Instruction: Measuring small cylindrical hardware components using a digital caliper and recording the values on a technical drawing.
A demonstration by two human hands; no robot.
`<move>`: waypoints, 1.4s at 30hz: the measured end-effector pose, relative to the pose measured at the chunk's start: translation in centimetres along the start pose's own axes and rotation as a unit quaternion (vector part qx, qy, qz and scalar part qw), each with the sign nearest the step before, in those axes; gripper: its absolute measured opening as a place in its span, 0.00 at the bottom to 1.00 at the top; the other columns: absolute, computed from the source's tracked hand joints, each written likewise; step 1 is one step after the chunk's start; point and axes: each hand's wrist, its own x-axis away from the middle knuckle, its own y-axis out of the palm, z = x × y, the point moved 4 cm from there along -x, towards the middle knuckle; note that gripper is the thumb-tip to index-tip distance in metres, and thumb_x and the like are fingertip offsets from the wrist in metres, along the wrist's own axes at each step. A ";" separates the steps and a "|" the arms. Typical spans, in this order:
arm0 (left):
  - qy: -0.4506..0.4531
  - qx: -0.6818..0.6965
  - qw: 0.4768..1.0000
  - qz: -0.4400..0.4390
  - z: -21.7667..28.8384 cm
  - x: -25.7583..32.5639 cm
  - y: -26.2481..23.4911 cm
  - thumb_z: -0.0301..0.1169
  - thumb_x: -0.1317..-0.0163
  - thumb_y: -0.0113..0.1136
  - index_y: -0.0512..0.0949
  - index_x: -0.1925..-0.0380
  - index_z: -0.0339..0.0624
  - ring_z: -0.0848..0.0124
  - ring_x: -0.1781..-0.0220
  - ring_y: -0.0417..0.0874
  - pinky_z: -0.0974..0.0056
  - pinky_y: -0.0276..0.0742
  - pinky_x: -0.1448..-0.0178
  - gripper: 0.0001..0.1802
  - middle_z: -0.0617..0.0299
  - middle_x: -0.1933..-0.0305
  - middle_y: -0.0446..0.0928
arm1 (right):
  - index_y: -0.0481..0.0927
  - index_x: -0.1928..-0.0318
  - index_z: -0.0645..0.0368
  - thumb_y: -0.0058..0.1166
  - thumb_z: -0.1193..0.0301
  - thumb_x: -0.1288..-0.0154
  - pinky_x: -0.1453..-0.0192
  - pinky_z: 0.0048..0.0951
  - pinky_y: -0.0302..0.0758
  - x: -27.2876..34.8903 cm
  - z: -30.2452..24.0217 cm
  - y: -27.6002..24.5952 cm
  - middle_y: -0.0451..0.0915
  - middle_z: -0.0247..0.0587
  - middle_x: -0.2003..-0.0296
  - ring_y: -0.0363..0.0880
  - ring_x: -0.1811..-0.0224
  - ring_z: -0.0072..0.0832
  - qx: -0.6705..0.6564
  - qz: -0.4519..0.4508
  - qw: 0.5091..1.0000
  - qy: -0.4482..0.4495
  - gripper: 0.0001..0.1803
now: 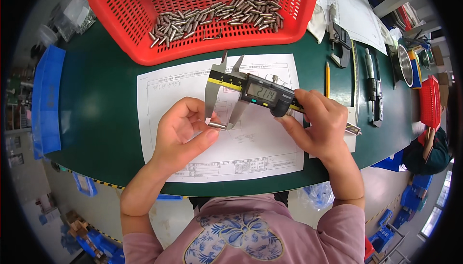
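Between thumb and fingers, my left hand (182, 131) pinches a small metal pin (217, 125). The pin lies lengthwise between the lower jaws of a digital caliper (266, 92). My right hand (318, 119) grips the caliper's right end, with the thumb at the underside of its display housing. The caliper's jaws stand apart by about the pin's length, and its screen shows a reading. Beneath both hands a printed drawing sheet (193, 83) lies on the green table. Beyond it, a red perforated basket (144, 54) holds many similar metal pins (248, 10).
Right of the sheet lie a yellow pencil (327, 79), a digital micrometer (341, 44) and another micrometer (374, 85). A metal bowl (404, 66) and a small red basket (429, 102) stand farther right. A blue bin (48, 101) is at the table's left edge. Another person (427, 153) is at the far right.
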 end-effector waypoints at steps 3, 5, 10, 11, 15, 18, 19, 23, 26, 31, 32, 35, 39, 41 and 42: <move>0.004 0.003 1.000 -0.002 0.0 -0.1 0.0 0.20 0.48 0.58 0.67 0.63 0.37 0.75 0.56 0.73 0.69 0.70 0.51 0.13 0.60 0.61 0.71 | 0.75 0.66 0.64 0.65 0.69 0.57 0.84 0.25 0.62 0.0 -0.1 0.0 0.69 0.37 0.84 0.66 0.87 0.26 -0.004 -0.003 1.000 -0.005 0.18; 0.000 0.007 1.000 -0.001 -0.1 -0.1 -0.1 0.20 0.48 0.58 0.67 0.63 0.37 0.75 0.56 0.73 0.69 0.70 0.51 0.13 0.60 0.61 0.71 | 0.75 0.66 0.64 0.65 0.69 0.57 0.84 0.24 0.62 0.0 -0.1 0.0 0.69 0.37 0.84 0.66 0.88 0.26 -0.001 -0.004 1.000 -0.004 0.18; -0.007 0.011 1.000 0.007 0.3 -0.2 -0.1 0.20 0.47 0.56 0.67 0.63 0.35 0.75 0.57 0.72 0.69 0.70 0.51 0.12 0.61 0.62 0.70 | 0.76 0.65 0.59 0.65 0.66 0.58 0.85 0.28 0.64 -0.1 0.0 0.1 0.71 0.35 0.83 0.70 0.86 0.31 0.011 0.000 1.000 0.013 0.18; -0.016 0.018 1.000 0.011 0.4 -0.2 -0.1 0.20 0.47 0.56 0.66 0.62 0.35 0.75 0.57 0.73 0.69 0.71 0.51 0.12 0.61 0.62 0.70 | 0.76 0.65 0.59 0.65 0.66 0.58 0.85 0.28 0.64 -0.1 -0.1 0.2 0.71 0.35 0.83 0.70 0.86 0.31 0.011 -0.001 1.000 0.013 0.18; -0.030 0.013 0.999 0.007 0.4 -0.2 -0.1 0.19 0.47 0.55 0.66 0.61 0.35 0.74 0.56 0.73 0.68 0.72 0.51 0.13 0.61 0.62 0.69 | 0.75 0.65 0.61 0.65 0.68 0.58 0.84 0.26 0.62 0.0 -0.1 0.1 0.70 0.36 0.83 0.68 0.87 0.28 0.007 -0.007 1.000 0.007 0.19; -0.019 0.016 1.000 0.005 -0.2 -0.3 -0.3 0.18 0.48 0.54 0.66 0.61 0.36 0.74 0.55 0.73 0.69 0.72 0.52 0.13 0.59 0.60 0.69 | 0.75 0.65 0.61 0.65 0.68 0.58 0.84 0.26 0.62 0.1 0.0 0.1 0.70 0.36 0.83 0.68 0.87 0.27 0.005 -0.003 1.000 0.011 0.19; -0.021 0.013 1.000 0.006 -0.1 -0.3 -0.3 0.18 0.48 0.54 0.66 0.61 0.36 0.74 0.55 0.73 0.69 0.72 0.52 0.13 0.59 0.60 0.69 | 0.75 0.65 0.59 0.65 0.66 0.58 0.85 0.28 0.64 0.1 0.1 0.1 0.71 0.35 0.83 0.70 0.86 0.30 0.009 0.003 1.000 0.022 0.19; -0.034 0.024 0.999 0.001 -0.2 0.0 0.0 0.18 0.47 0.56 0.66 0.62 0.36 0.75 0.55 0.73 0.69 0.73 0.52 0.13 0.59 0.59 0.70 | 0.75 0.65 0.59 0.65 0.67 0.58 0.84 0.28 0.64 -0.1 -0.1 -0.1 0.70 0.35 0.83 0.70 0.86 0.30 0.019 0.004 1.000 0.017 0.19; -0.028 0.027 0.999 0.011 -0.3 -0.2 0.2 0.18 0.47 0.57 0.67 0.62 0.36 0.75 0.55 0.73 0.70 0.72 0.51 0.13 0.60 0.60 0.70 | 0.75 0.65 0.59 0.65 0.67 0.58 0.84 0.28 0.64 -0.1 0.3 0.0 0.70 0.34 0.83 0.70 0.86 0.30 0.004 -0.004 1.000 0.028 0.19; -0.020 0.024 0.999 0.011 -0.6 -0.3 -0.1 0.17 0.47 0.57 0.68 0.64 0.35 0.76 0.56 0.72 0.71 0.71 0.51 0.11 0.61 0.61 0.71 | 0.75 0.63 0.60 0.64 0.68 0.58 0.84 0.28 0.64 -0.1 0.2 0.0 0.70 0.35 0.82 0.70 0.86 0.31 0.007 -0.012 1.000 0.022 0.20; -0.015 0.031 0.999 0.014 -0.5 -0.2 0.1 0.17 0.47 0.57 0.68 0.65 0.35 0.77 0.56 0.72 0.71 0.72 0.51 0.11 0.61 0.61 0.71 | 0.75 0.63 0.60 0.64 0.68 0.58 0.84 0.28 0.64 -0.1 0.1 -0.1 0.70 0.35 0.82 0.70 0.86 0.31 0.006 -0.012 1.000 0.022 0.20; -0.003 0.030 1.000 0.010 -0.7 -0.1 -0.3 0.15 0.48 0.57 0.69 0.66 0.35 0.77 0.58 0.73 0.70 0.72 0.51 0.11 0.62 0.62 0.71 | 0.75 0.61 0.61 0.63 0.68 0.58 0.84 0.29 0.64 -0.2 0.1 0.2 0.70 0.36 0.82 0.70 0.85 0.31 -0.001 -0.036 0.999 0.031 0.21; 0.013 0.010 1.000 0.022 -0.4 0.0 0.1 0.14 0.49 0.58 0.70 0.67 0.34 0.78 0.61 0.74 0.70 0.72 0.52 0.11 0.62 0.64 0.71 | 0.75 0.62 0.61 0.64 0.69 0.59 0.84 0.28 0.64 0.0 0.1 -0.1 0.70 0.36 0.82 0.70 0.85 0.31 0.004 -0.003 1.000 0.025 0.21; 0.014 0.002 1.000 0.024 -0.3 0.0 0.1 0.14 0.49 0.58 0.70 0.67 0.34 0.78 0.61 0.74 0.69 0.72 0.52 0.10 0.63 0.65 0.70 | 0.75 0.62 0.61 0.64 0.69 0.59 0.84 0.28 0.64 0.1 0.1 -0.3 0.70 0.36 0.82 0.69 0.85 0.31 0.002 0.012 1.000 0.020 0.21; 0.014 -0.005 1.000 0.023 -0.2 0.0 0.2 0.14 0.49 0.58 0.70 0.67 0.34 0.78 0.62 0.74 0.69 0.73 0.51 0.10 0.63 0.65 0.70 | 0.75 0.63 0.61 0.65 0.68 0.60 0.84 0.27 0.63 0.1 0.2 -0.4 0.70 0.36 0.83 0.68 0.86 0.30 0.006 0.018 1.000 0.021 0.21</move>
